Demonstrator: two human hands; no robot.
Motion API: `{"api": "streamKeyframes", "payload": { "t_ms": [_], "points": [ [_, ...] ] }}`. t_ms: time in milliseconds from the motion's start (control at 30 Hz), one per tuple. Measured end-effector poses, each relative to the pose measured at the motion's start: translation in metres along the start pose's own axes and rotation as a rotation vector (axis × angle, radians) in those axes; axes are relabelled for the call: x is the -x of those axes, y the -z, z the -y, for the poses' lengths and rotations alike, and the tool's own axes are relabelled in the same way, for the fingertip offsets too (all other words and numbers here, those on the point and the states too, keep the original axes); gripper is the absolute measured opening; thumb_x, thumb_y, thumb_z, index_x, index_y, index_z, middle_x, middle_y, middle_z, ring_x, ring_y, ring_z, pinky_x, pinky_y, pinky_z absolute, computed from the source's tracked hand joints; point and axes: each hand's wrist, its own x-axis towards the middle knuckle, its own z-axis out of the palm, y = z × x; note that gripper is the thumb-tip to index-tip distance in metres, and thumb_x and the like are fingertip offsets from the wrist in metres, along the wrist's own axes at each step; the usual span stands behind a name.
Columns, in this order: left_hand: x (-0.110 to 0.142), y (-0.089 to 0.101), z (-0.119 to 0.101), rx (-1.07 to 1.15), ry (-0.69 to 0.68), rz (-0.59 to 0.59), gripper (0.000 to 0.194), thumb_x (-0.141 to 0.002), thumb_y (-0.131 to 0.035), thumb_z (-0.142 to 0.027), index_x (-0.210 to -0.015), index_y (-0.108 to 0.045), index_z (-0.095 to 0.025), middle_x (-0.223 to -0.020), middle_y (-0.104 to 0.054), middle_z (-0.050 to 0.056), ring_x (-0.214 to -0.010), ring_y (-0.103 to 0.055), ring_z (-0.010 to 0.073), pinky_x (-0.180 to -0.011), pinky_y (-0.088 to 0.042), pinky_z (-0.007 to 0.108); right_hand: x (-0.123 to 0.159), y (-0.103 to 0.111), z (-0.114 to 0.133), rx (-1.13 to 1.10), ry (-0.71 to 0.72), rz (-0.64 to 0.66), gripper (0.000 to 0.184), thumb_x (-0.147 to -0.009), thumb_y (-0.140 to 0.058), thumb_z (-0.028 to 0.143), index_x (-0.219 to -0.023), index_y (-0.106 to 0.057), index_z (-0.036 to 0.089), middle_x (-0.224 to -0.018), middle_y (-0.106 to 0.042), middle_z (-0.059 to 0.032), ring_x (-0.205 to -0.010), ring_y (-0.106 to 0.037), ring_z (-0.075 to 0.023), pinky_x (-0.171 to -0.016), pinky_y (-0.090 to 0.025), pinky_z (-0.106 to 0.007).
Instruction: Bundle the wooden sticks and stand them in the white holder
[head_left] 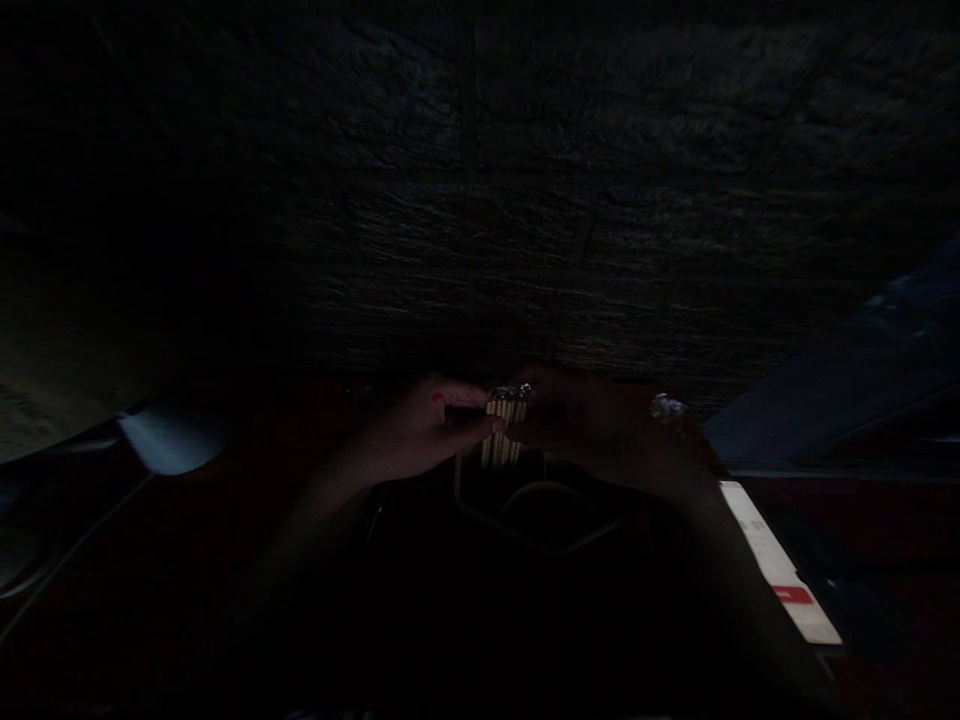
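Observation:
The scene is very dark. Between my two hands stands a small row of thin, pale sticks [499,450], upright and side by side, with crumpled shiny foil [511,392] along their top ends. My left hand [431,425] pinches the row from the left, its thumb on the front and its index finger near the top. There is a red spot on that hand. From the right, my right hand [570,410], deep in shadow, grips the same sticks with thumb and fingers. Below them a faint curved rim shows, too dark to name.
A wall with a rough, brick-like texture [465,220] rises behind the hands. Right of my right hand lies a crumpled piece of foil [667,407]. A lit phone screen [780,565] is beside my right forearm. At left is a pale bluish shape [169,440] and a thin cable.

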Motion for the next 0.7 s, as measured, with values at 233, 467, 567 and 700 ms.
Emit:
{"api": "streamKeyframes", "payload": {
  "t_ms": [233, 467, 567, 700],
  "points": [
    [0.001, 0.003, -0.003, 0.048, 0.02, -0.003, 0.024, -0.083, -0.064, -0.032, -0.101, -0.072, -0.018, -0.105, -0.074, 0.004, -0.1, -0.068, 0.0205, -0.088, -0.052, 0.03, -0.002, -0.001, -0.004, 0.051, 0.013, -0.023, 0.024, -0.083, -0.064, 0.029, -0.106, -0.063, 0.023, -0.097, -0.071, -0.0028, -0.086, -0.066, -0.019, -0.07, -0.047, -0.027],
    [0.001, 0.008, -0.007, 0.049, 0.045, -0.034, 0.022, -0.08, -0.068, -0.03, -0.097, -0.072, -0.017, -0.1, -0.076, 0.003, -0.094, -0.07, 0.0177, -0.085, -0.053, 0.027, -0.002, -0.001, -0.003, 0.056, -0.009, -0.013, 0.021, -0.082, -0.065, 0.03, -0.101, -0.066, 0.022, -0.088, -0.072, -0.0011, -0.077, -0.067, -0.0161, -0.063, -0.044, -0.024],
    [0.001, 0.008, -0.008, 0.041, 0.053, -0.029, 0.021, -0.081, -0.066, -0.028, -0.097, -0.073, -0.018, -0.1, -0.075, 0.003, -0.094, -0.07, 0.0176, -0.084, -0.053, 0.026, -0.002, 0.0, -0.003, 0.068, -0.009, -0.022, 0.018, -0.082, -0.065, 0.03, -0.098, -0.068, 0.021, -0.084, -0.071, -0.0004, -0.074, -0.066, -0.0149, -0.062, -0.043, -0.024],
    [0.001, 0.008, -0.01, 0.049, 0.065, -0.025, 0.019, -0.082, -0.064, -0.028, -0.096, -0.073, -0.018, -0.099, -0.076, 0.003, -0.092, -0.07, 0.0177, -0.083, -0.054, 0.028, -0.003, 0.0, -0.001, 0.079, 0.001, -0.017, 0.013, -0.083, -0.064, 0.029, -0.091, -0.068, 0.02, -0.081, -0.071, -0.0002, -0.072, -0.065, -0.0139, -0.06, -0.042, -0.023]
  ]
}}
